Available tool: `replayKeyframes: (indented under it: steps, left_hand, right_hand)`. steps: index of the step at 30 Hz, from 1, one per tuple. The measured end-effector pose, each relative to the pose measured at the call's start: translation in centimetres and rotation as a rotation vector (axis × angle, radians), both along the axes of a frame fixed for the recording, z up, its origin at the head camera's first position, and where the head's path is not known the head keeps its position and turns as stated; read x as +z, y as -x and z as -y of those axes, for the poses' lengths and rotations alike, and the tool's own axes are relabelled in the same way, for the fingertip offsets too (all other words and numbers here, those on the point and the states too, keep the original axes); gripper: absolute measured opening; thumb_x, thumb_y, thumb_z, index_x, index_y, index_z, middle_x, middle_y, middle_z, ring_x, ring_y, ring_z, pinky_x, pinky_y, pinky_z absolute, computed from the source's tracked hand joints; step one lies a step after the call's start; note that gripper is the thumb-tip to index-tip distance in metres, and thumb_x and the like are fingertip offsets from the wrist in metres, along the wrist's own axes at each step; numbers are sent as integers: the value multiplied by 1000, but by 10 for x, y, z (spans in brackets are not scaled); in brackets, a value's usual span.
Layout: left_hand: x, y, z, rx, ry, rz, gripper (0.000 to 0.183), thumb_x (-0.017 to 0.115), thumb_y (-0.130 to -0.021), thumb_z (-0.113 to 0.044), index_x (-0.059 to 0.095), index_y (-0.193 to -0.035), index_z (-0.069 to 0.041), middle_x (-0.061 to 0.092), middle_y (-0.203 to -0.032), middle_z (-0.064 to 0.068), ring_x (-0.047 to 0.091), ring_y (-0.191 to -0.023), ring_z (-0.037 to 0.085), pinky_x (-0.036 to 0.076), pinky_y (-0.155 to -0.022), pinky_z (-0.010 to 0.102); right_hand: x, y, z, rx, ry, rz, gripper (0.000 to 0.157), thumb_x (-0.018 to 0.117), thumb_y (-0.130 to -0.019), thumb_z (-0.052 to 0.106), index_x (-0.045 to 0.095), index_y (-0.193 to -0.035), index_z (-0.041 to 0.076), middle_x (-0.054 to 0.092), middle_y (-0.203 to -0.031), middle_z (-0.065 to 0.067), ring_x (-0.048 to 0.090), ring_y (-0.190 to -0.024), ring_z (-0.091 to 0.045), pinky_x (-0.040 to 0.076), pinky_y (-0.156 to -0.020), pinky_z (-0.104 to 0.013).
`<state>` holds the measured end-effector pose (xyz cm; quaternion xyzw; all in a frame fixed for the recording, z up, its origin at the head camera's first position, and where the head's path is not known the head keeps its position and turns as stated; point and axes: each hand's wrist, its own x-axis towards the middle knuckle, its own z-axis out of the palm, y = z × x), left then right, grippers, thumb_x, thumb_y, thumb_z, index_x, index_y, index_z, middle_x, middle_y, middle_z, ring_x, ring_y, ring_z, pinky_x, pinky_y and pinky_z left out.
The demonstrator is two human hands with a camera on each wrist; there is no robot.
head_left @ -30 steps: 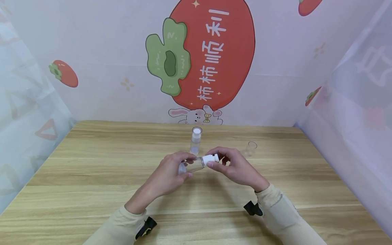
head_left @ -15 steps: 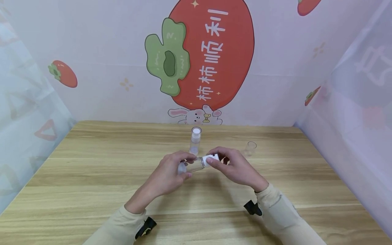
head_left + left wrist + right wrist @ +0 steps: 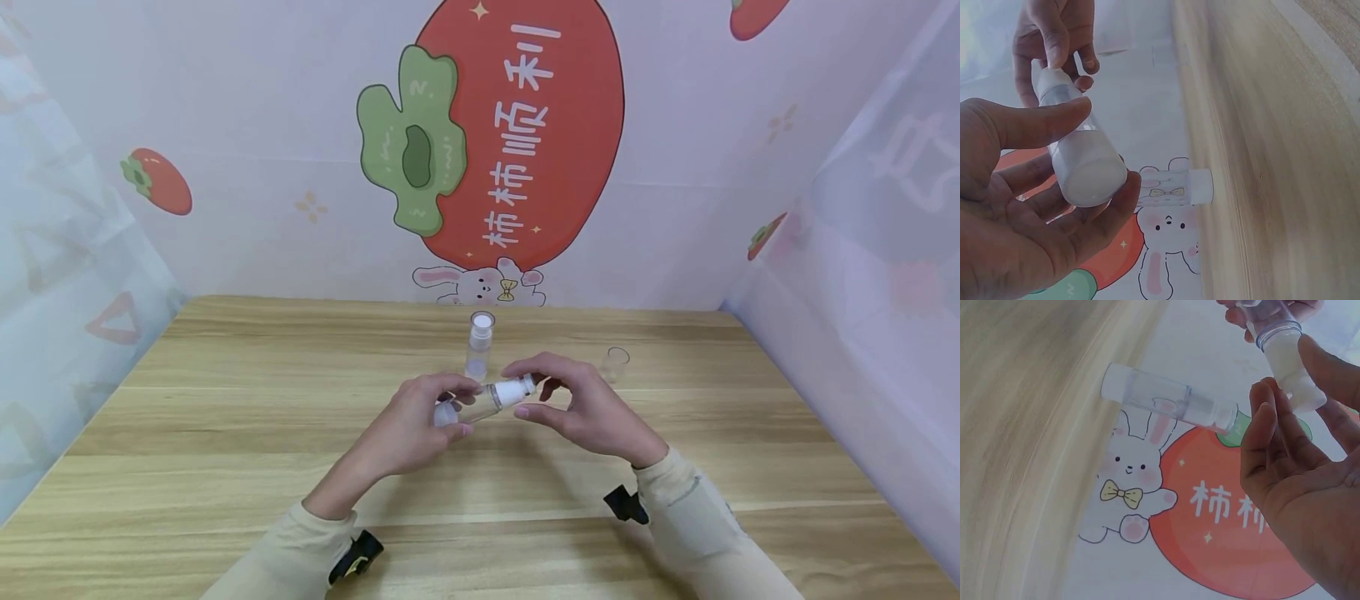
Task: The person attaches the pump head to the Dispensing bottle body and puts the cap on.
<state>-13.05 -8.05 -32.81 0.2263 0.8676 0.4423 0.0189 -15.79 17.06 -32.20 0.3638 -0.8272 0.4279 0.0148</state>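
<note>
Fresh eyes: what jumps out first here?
Probably the big red fruit printed on the backdrop behind the table. Then, lower down, the clear bottle the left hand holds at a slant, right hand at its white top. A second bottle stands upright just behind it.

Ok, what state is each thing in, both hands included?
Held bottle: tilted, off the table.
White top: on the held bottle's neck, uncovered; tightness can't be told.
Standing bottle: upright on the table, clear cover apparently on.
Loose clear cap: on the table, apart from both bottles.
Left hand: gripping the held bottle's body.
Right hand: loosely around the white top; contact unclear.
</note>
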Motion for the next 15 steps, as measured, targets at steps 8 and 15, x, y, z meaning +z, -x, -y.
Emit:
replayKeyframes:
  steps: [8, 15]
  left_hand:
    - [1, 0, 0, -4, 6, 12, 39, 78, -85, 3, 68, -123, -3, 70, -111, 9, 63, -101, 26, 51, -90, 46]
    - [1, -2, -2, 34, 19, -34, 41, 80, -82, 4, 69, -121, -4, 70, -112, 11, 62, -101, 24, 51, -91, 47]
  right_hand:
    - [-1, 0, 1, 7, 5, -30, 36, 78, -88, 3, 69, -122, 14, 70, -108, 5, 63, -93, -24, 54, -76, -31]
    - [1, -2, 3, -32, -27, 3, 31, 75, -92, 10, 70, -122, 16, 70, -106, 9, 61, -90, -16, 53, -73, -32]
